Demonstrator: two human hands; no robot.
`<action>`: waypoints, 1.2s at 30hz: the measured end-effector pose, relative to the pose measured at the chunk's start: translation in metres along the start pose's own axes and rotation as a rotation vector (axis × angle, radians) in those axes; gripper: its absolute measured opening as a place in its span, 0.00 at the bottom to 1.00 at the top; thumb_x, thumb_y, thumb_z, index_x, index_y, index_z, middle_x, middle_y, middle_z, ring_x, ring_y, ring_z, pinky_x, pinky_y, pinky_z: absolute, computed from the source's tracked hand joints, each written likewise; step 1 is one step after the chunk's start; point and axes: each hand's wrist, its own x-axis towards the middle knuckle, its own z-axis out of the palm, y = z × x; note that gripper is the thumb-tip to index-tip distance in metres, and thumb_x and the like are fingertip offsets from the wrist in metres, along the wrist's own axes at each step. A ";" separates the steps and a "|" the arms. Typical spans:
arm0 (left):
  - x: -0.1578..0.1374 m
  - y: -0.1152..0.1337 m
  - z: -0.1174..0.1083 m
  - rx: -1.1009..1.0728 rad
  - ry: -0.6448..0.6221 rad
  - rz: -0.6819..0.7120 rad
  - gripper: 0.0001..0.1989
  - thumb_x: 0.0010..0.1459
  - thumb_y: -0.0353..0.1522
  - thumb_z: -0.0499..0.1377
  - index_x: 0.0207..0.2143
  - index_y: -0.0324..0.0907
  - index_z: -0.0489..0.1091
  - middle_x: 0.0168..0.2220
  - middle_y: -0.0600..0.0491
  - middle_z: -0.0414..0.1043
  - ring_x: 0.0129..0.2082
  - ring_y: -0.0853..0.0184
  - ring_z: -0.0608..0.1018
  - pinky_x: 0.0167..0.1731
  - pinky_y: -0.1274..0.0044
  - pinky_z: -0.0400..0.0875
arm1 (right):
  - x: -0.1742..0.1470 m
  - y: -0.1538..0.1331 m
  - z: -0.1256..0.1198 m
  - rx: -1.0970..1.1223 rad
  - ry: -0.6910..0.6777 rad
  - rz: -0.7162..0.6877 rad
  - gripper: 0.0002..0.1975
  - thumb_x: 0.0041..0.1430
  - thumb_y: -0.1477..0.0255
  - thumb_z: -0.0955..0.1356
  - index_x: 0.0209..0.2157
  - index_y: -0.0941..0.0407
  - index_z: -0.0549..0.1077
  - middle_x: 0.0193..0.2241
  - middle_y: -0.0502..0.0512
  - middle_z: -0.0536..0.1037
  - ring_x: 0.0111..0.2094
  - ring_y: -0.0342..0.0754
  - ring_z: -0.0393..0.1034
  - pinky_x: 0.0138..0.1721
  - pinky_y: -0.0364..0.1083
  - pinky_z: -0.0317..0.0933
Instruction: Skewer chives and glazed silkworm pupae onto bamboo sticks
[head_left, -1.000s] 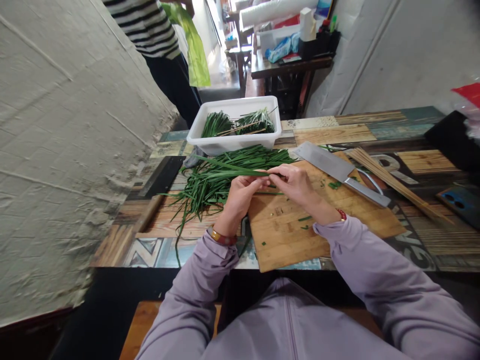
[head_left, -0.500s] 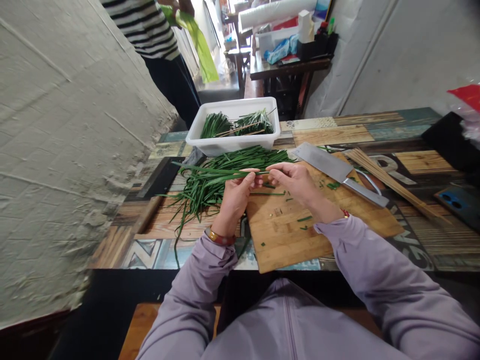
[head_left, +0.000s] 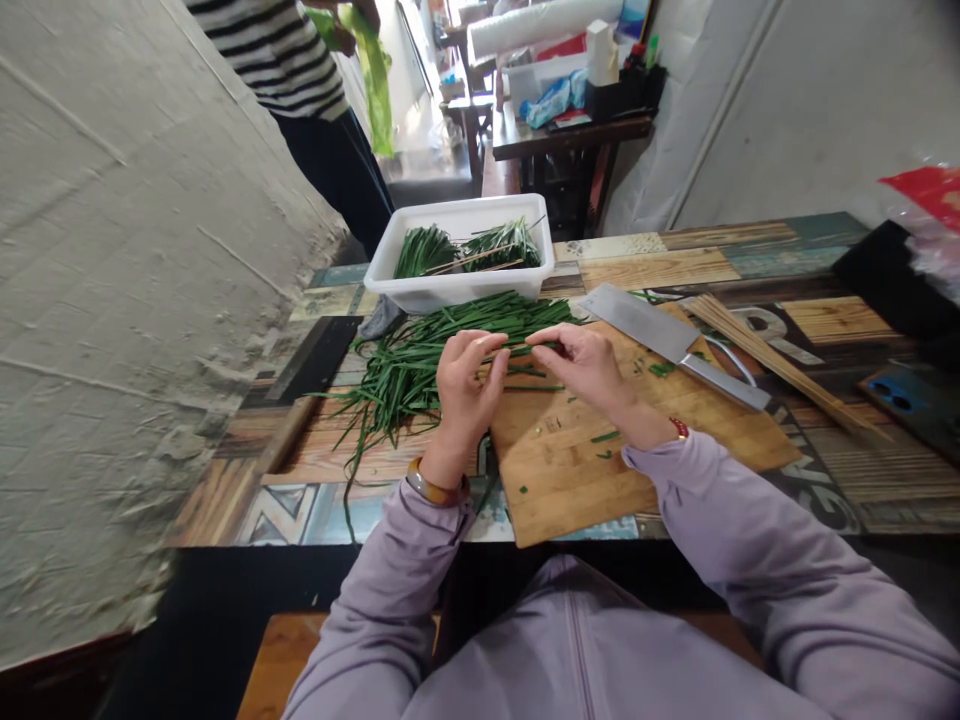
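My left hand is over the left edge of the wooden cutting board, thumb and fingers apart. My right hand pinches a thin strand of green garlic chives between thumb and fingers, its tips close to the left hand's. Just behind both hands lies a loose heap of garlic chives, its long leaves trailing to the left and over the table. Small green scraps are scattered on the board. Across the board's far right part rests a cleaver, blade to the left and handle toward me.
Behind the heap stands a white plastic tub with chives and thin sticks inside. A bundle of bamboo skewers lies right of the cleaver, and a phone farther right. A person in a striped top stands beyond, holding green material.
My left thumb and fingers have parted and let go of the chives they pinched. My right hand stays almost in place. The person's green material has shifted slightly left.
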 end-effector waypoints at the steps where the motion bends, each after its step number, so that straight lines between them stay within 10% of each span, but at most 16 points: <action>1: 0.001 -0.003 0.000 0.080 -0.006 0.060 0.09 0.61 0.35 0.60 0.42 0.42 0.77 0.41 0.47 0.77 0.43 0.62 0.76 0.45 0.70 0.71 | -0.001 -0.001 0.001 0.003 -0.017 -0.011 0.08 0.57 0.71 0.68 0.36 0.56 0.81 0.31 0.54 0.81 0.30 0.45 0.72 0.34 0.44 0.66; 8: 0.000 -0.010 0.004 0.010 -0.312 0.034 0.09 0.63 0.33 0.57 0.40 0.41 0.76 0.33 0.50 0.78 0.33 0.66 0.77 0.36 0.75 0.70 | -0.003 -0.002 0.002 0.080 -0.047 0.039 0.08 0.57 0.70 0.69 0.36 0.57 0.79 0.29 0.52 0.79 0.27 0.43 0.70 0.30 0.43 0.64; 19: -0.003 -0.007 0.009 -0.409 -0.274 -0.395 0.08 0.57 0.35 0.61 0.33 0.40 0.76 0.25 0.54 0.75 0.23 0.70 0.73 0.26 0.79 0.66 | 0.001 0.001 0.002 0.405 -0.080 0.253 0.14 0.53 0.61 0.72 0.39 0.53 0.75 0.27 0.48 0.75 0.29 0.43 0.74 0.28 0.42 0.69; 36: -0.006 0.000 0.013 -0.396 -0.324 -0.422 0.08 0.57 0.35 0.61 0.33 0.40 0.76 0.26 0.53 0.75 0.23 0.70 0.73 0.25 0.79 0.66 | 0.001 -0.003 0.001 0.424 -0.073 0.380 0.14 0.46 0.63 0.76 0.31 0.57 0.73 0.24 0.49 0.77 0.23 0.41 0.70 0.25 0.41 0.65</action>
